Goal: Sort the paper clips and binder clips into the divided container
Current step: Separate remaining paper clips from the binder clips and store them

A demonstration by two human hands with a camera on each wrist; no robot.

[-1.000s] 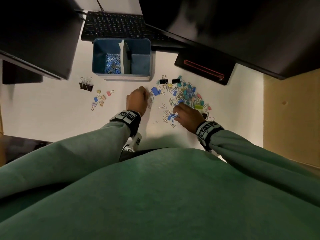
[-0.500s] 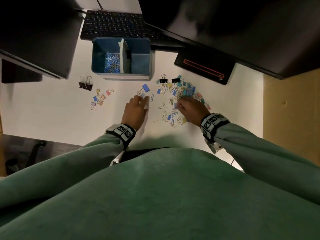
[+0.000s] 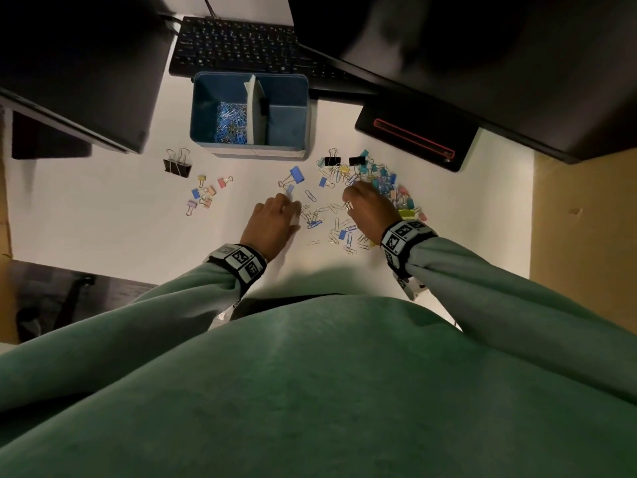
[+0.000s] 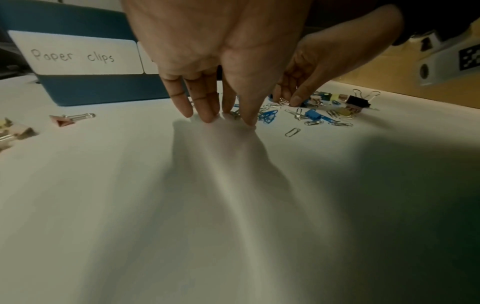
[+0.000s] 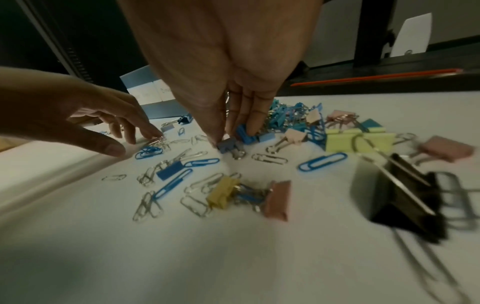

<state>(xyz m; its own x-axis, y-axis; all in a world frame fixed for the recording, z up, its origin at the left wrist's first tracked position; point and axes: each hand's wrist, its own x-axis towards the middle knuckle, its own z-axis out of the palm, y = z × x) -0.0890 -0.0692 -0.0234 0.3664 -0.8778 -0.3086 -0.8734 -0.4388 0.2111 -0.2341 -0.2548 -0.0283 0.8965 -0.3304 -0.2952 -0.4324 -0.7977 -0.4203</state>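
A blue divided container (image 3: 250, 151) stands at the back of the table, with paper clips (image 3: 231, 123) in its left compartment, which is labelled "Paper clips" (image 4: 75, 55). Mixed coloured binder clips (image 3: 379, 182) and loose paper clips (image 3: 339, 229) lie in front of it to the right. My left hand (image 3: 287, 205) has straight fingers with their tips pressed on the table at some paper clips (image 4: 235, 115). My right hand (image 5: 228, 135) reaches into the pile. Its thumb and fingers pinch a small grey-blue binder clip (image 5: 230, 145).
A larger blue binder clip (image 3: 296, 174) lies just beyond my left fingertips. A black binder clip (image 3: 177, 165) and several small coloured ones (image 3: 203, 196) sit at the left. Behind are a keyboard (image 3: 238, 46), dark monitors and a black device (image 3: 413, 139).
My left hand drew back toward me, uncovering the larger blue binder clip. My right hand moved forward into the clip pile and closed its fingertips on a small clip.
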